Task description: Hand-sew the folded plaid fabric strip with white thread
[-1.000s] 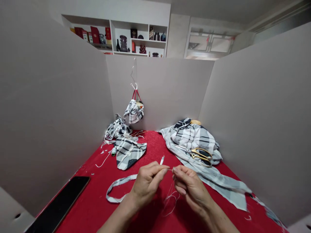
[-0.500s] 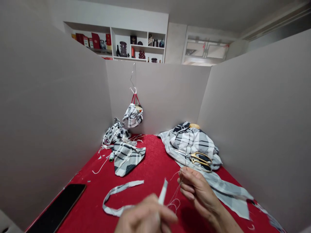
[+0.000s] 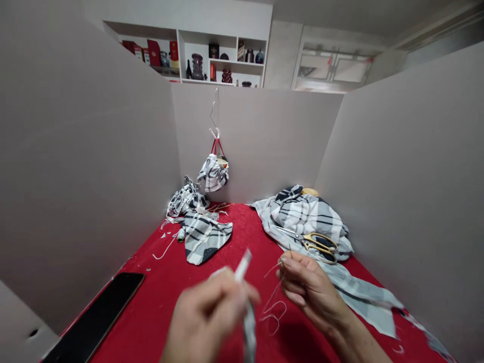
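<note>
One strip, left hand; needle, right hand; box marking unreadable.

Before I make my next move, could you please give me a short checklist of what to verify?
1. Pale strip in the left hand: ok, gripped, one end pointing up.
2. Needle in the right hand: ok, pinched, standing roughly upright.
3. Thread free of loops: not ok, it curls loosely beside the right hand.
4. Thread through the needle's eye: cannot tell, too small.
5. Scissors out of both hands: ok, lying on the plaid cloth.
6. Phone apart from the hands: ok, off to the left.
</note>
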`<state>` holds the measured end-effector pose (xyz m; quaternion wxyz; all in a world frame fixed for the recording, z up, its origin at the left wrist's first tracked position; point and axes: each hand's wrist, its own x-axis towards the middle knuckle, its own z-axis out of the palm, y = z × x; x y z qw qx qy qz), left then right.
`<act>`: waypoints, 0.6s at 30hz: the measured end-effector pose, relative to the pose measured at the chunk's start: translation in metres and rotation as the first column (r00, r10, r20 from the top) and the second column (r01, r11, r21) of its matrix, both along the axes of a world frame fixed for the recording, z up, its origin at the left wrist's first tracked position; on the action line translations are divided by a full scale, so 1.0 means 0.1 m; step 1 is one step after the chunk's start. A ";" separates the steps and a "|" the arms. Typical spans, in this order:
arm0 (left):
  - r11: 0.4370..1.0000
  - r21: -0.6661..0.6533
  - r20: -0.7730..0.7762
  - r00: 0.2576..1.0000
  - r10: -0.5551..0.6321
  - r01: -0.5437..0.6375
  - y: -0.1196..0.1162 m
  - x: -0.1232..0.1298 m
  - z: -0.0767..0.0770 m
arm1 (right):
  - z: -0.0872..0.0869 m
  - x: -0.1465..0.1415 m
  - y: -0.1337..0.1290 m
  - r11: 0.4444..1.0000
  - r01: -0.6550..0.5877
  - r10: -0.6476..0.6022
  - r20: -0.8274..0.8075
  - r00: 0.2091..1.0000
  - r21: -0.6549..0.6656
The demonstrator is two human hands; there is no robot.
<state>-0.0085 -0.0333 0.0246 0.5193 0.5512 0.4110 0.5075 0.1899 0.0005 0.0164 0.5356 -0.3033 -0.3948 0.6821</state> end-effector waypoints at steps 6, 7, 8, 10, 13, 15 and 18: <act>0.921 -0.162 0.171 0.929 -0.327 0.354 0.49 0.23 -0.08 | 0.12 -0.04 0.02 0.999 0.005 -0.007 0.053 0.999 0.036; 0.903 -0.164 0.196 0.910 -0.365 0.398 0.48 0.26 -0.10 | 0.12 -0.03 0.02 0.999 0.012 -0.014 0.061 0.998 0.037; 0.893 -0.158 0.214 0.897 -0.386 0.422 0.46 0.28 -0.11 | 0.12 -0.03 0.03 0.999 0.019 -0.022 0.067 0.998 0.039; 0.888 -0.154 0.236 0.889 -0.393 0.434 0.41 0.31 -0.12 | 0.10 -0.02 0.04 0.999 0.028 -0.031 0.079 0.996 0.039; 0.901 -0.157 0.251 0.899 -0.360 0.404 0.37 0.31 -0.12 | 0.08 -0.01 0.05 0.999 0.024 -0.027 0.095 0.995 0.033; 0.919 -0.140 0.259 0.909 -0.325 0.369 0.39 0.30 -0.14 | 0.06 -0.01 0.05 0.999 0.025 -0.028 0.103 0.994 0.032; 0.929 -0.146 0.335 0.901 -0.277 0.340 0.42 0.31 -0.19 | -0.01 -0.02 0.05 0.998 0.045 -0.049 0.116 0.992 0.040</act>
